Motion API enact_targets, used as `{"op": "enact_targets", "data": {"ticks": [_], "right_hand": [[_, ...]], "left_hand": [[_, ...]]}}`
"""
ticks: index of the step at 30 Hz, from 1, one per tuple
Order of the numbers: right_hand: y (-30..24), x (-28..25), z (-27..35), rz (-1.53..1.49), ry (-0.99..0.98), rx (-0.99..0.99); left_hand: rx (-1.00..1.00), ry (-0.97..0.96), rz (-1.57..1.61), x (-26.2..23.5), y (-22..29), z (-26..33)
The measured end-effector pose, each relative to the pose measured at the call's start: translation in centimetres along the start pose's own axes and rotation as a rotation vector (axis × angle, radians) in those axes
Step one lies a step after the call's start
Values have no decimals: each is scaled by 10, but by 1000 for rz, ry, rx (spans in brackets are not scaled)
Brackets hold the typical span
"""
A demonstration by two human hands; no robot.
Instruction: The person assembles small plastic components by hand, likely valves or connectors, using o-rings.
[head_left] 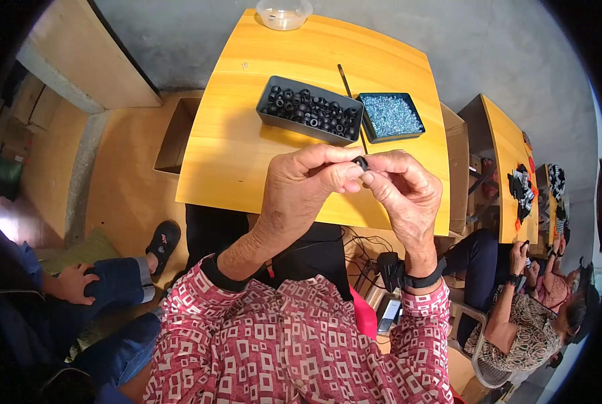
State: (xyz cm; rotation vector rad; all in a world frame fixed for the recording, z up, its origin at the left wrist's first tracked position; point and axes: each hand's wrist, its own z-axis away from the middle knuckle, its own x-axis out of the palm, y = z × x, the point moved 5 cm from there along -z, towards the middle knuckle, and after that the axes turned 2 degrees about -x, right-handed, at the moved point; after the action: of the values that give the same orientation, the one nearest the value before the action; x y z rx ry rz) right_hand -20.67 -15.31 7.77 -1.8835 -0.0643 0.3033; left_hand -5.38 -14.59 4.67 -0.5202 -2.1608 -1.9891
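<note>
In front of my chest, above the near part of the table, my two hands meet at the fingertips. My left hand (303, 183) pinches a small black hollow piece (361, 163) between thumb and index finger. From the other side, my right hand (404, 187) closes thumb and fingertips on the same piece. Just beyond them stands a dark grey rectangular bin (274, 121) holding many black rounded pieces (307, 108), some with holes. To its right, a shallower black tray (390, 139) is filled with small, clear bluish bits (390, 114). The fingers partly cover the held piece.
A thin dark stick (344, 79) lies between bin and tray on the yellow table (227, 148). A clear round bowl (284, 16) stands at the far edge. Cardboard boxes (178, 138) flank the table. One person sits close at left; others work at tables on the right.
</note>
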Motion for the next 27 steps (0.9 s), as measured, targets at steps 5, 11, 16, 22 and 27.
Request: {"op": "enact_targets", "data": {"ticks": [5,11,16,22,27], "right_hand": [[-16,8,-3,266,-13,-317],[-39,25,3,767,-62,-694],[-34,33,3,833,-119,-802],[-28,35,2,782,-159,-698],[-22,33,0,684,-126,-600]], "left_hand": [[-82,-34,136,-6,-3,3],[-237,-3,299,-15,-7,8],[-387,32,520,-18,-22,13],[-379,73,563,-21,-26,15],[-267,89,389,-28,-28,13]]}}
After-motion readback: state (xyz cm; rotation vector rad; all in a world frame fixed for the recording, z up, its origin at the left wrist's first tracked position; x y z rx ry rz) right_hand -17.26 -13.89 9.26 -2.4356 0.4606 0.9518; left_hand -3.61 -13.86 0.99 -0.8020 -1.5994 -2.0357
